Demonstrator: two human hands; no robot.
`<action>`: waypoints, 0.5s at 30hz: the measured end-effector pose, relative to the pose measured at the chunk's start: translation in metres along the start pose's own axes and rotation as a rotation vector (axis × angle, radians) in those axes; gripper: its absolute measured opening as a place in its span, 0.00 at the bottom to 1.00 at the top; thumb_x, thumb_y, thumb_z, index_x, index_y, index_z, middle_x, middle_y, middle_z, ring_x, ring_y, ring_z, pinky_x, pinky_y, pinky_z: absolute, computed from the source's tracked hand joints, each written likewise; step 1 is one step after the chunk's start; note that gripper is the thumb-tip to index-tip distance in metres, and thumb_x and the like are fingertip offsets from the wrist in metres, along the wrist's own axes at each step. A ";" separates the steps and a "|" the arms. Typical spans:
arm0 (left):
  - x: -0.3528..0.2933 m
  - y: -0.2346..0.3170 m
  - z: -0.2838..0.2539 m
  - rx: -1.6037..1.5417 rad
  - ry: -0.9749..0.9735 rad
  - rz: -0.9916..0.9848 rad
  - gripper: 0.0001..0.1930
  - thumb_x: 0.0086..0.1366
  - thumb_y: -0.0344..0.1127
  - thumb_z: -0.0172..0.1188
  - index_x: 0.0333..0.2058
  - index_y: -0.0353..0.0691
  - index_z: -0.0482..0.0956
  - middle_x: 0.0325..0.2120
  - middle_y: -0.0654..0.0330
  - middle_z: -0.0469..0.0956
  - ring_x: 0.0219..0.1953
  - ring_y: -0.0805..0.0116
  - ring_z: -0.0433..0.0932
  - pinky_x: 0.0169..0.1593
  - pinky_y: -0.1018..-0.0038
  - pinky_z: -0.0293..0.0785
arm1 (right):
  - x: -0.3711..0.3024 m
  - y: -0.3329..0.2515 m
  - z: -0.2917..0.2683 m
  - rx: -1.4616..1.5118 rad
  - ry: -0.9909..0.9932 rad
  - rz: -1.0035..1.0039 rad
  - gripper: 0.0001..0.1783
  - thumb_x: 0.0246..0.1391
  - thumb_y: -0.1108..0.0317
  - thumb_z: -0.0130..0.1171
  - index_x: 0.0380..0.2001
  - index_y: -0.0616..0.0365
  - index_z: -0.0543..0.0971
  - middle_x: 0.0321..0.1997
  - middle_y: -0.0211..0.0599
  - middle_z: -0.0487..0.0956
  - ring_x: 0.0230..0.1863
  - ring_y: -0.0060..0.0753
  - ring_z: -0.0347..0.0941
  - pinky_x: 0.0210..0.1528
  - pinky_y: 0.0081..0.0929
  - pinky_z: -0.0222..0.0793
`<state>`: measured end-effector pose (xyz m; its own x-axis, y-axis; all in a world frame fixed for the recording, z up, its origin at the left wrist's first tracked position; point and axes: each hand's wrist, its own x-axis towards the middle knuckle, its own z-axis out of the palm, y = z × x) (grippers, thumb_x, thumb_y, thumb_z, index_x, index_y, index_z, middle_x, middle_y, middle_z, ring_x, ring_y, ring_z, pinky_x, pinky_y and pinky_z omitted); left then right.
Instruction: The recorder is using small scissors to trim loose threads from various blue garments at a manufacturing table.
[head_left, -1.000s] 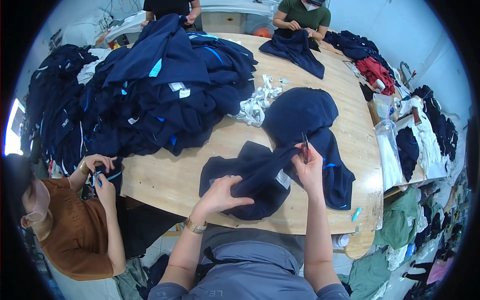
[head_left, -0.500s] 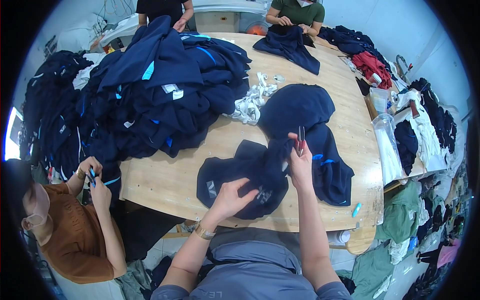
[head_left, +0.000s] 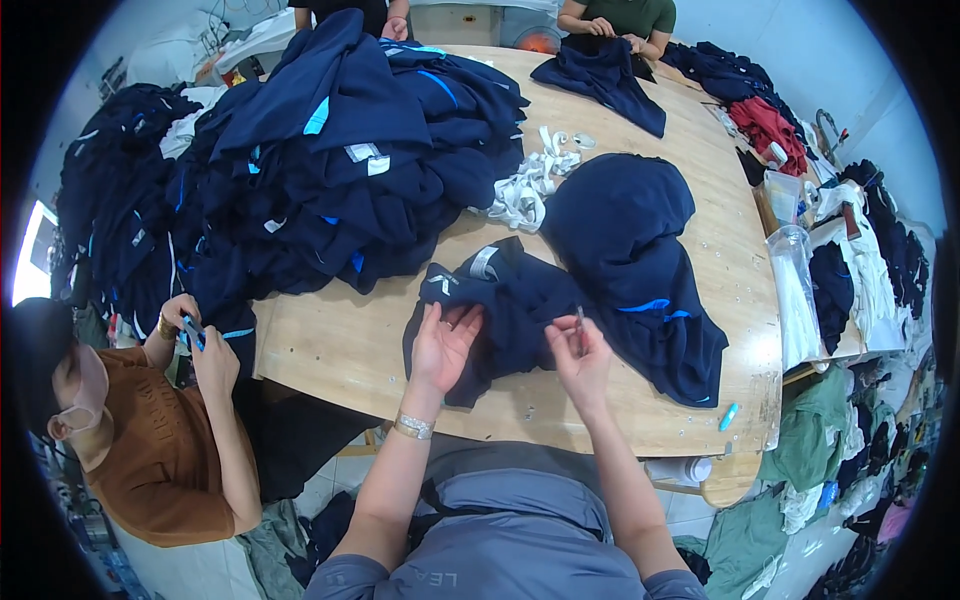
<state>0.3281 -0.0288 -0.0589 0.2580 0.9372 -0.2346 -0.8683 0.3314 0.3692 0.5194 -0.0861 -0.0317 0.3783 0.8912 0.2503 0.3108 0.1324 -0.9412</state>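
A small navy garment (head_left: 510, 315) with pale printed marks and a light grey strip lies on the table in front of me. At its near left part, my left hand (head_left: 445, 348) rests palm up, fingers apart and touching the cloth. My right hand (head_left: 582, 358) is closed around thread snips (head_left: 580, 322), mostly hidden by the fingers. Its fingertips meet the garment's right side; whether they also pinch the cloth I cannot tell. Just beyond on the right, another navy garment (head_left: 625, 225) with bright blue trim is spread out.
A large heap of navy garments (head_left: 330, 190) fills the table's left side, beside tangled white strips (head_left: 535, 190). A turquoise pen-like object (head_left: 728, 416) lies near the right edge. One co-worker (head_left: 165, 430) sits at left; others work across the table (head_left: 500, 405).
The garment has been shifted and turned, its printed marks now at the far left. My left hand has rolled palm up; my right hand has come lower with the snips.
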 end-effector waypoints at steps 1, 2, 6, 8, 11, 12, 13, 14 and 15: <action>-0.001 -0.001 0.001 -0.026 -0.022 -0.016 0.16 0.67 0.38 0.42 0.50 0.38 0.61 0.46 0.51 0.66 0.51 0.55 0.66 0.56 0.64 0.64 | -0.006 -0.004 0.003 -0.085 -0.005 -0.039 0.10 0.43 0.69 0.65 0.29 0.59 0.76 0.13 0.22 0.66 0.18 0.17 0.59 0.34 0.19 0.58; -0.002 -0.002 0.002 -0.051 -0.045 -0.032 0.16 0.66 0.34 0.43 0.52 0.40 0.60 0.46 0.51 0.66 0.52 0.56 0.65 0.57 0.63 0.61 | -0.009 -0.009 0.005 -0.125 -0.046 -0.063 0.16 0.41 0.63 0.68 0.32 0.58 0.77 0.14 0.26 0.68 0.23 0.24 0.64 0.49 0.28 0.55; -0.010 -0.009 0.021 0.079 -0.130 0.000 0.24 0.60 0.24 0.44 0.56 0.47 0.55 0.46 0.53 0.65 0.52 0.59 0.65 0.58 0.65 0.60 | -0.007 -0.011 0.026 -0.298 0.032 -0.344 0.21 0.39 0.56 0.68 0.35 0.57 0.78 0.15 0.25 0.69 0.22 0.26 0.67 0.53 0.35 0.54; -0.011 -0.013 0.028 0.129 -0.167 0.023 0.25 0.60 0.23 0.45 0.56 0.47 0.54 0.46 0.54 0.65 0.51 0.60 0.66 0.57 0.66 0.60 | 0.000 -0.010 0.030 -0.295 -0.024 -0.294 0.19 0.39 0.57 0.68 0.34 0.57 0.78 0.15 0.25 0.70 0.21 0.25 0.67 0.53 0.35 0.54; -0.013 -0.013 0.033 0.193 -0.202 0.037 0.29 0.59 0.21 0.47 0.57 0.48 0.52 0.46 0.57 0.65 0.50 0.66 0.67 0.54 0.70 0.63 | 0.016 -0.010 0.029 -0.098 -0.158 -0.051 0.09 0.46 0.65 0.63 0.29 0.57 0.78 0.17 0.22 0.71 0.21 0.16 0.65 0.47 0.27 0.59; -0.014 -0.012 0.035 0.282 -0.187 0.050 0.28 0.59 0.23 0.49 0.57 0.47 0.53 0.45 0.58 0.67 0.48 0.67 0.68 0.53 0.71 0.64 | 0.020 -0.013 0.028 0.239 -0.156 0.134 0.07 0.48 0.66 0.62 0.27 0.57 0.78 0.19 0.20 0.71 0.22 0.13 0.64 0.41 0.21 0.60; -0.014 -0.012 0.038 0.367 -0.172 0.061 0.27 0.60 0.25 0.50 0.57 0.47 0.53 0.44 0.58 0.69 0.47 0.68 0.70 0.52 0.73 0.64 | 0.022 -0.022 0.026 0.574 -0.151 0.319 0.06 0.50 0.67 0.60 0.25 0.57 0.77 0.20 0.18 0.72 0.23 0.10 0.63 0.35 0.15 0.61; -0.016 -0.011 0.041 0.366 -0.172 0.062 0.27 0.60 0.25 0.50 0.57 0.47 0.53 0.44 0.58 0.69 0.47 0.68 0.70 0.52 0.73 0.64 | 0.025 -0.035 0.017 0.642 -0.185 0.373 0.05 0.52 0.70 0.59 0.24 0.58 0.76 0.23 0.17 0.73 0.25 0.07 0.62 0.26 0.09 0.57; -0.019 -0.011 0.047 0.473 -0.180 0.015 0.23 0.61 0.27 0.51 0.55 0.44 0.57 0.43 0.59 0.70 0.45 0.70 0.71 0.50 0.74 0.66 | 0.028 -0.039 0.016 0.641 -0.186 0.374 0.05 0.52 0.70 0.59 0.24 0.58 0.76 0.23 0.17 0.73 0.25 0.07 0.62 0.26 0.09 0.57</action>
<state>0.3524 -0.0449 -0.0165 0.3523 0.9322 -0.0824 -0.5961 0.2914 0.7482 0.5039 -0.0597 0.0082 0.1884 0.9770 -0.0998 -0.3978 -0.0170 -0.9173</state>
